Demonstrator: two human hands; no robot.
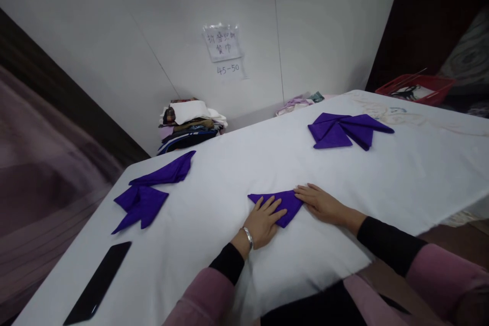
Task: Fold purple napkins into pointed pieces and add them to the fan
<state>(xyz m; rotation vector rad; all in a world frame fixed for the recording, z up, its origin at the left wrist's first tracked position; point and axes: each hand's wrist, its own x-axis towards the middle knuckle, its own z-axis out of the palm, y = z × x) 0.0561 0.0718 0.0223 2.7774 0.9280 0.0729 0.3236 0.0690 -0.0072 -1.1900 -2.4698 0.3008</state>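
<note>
A purple folded cloth napkin (292, 206) lies on the white-covered table in front of me, its left corner drawn to a point. My left hand (263, 221), with a silver bracelet at the wrist, rests flat across its middle, fingers spread. At the napkin's right end, my right hand (321, 205) lies with fingers stretched out, the tips touching the edge. Part of the cloth is hidden beneath the left fingers. Neither hand grips the fabric.
More folded purple napkins lie at the back right (349, 130) and left (164, 170). A black phone (99, 282) sits near the left edge. Behind the table are a stack of folded fabrics (191, 125) and a red basket (439, 89). A handwritten sign (223, 43) hangs on the wall.
</note>
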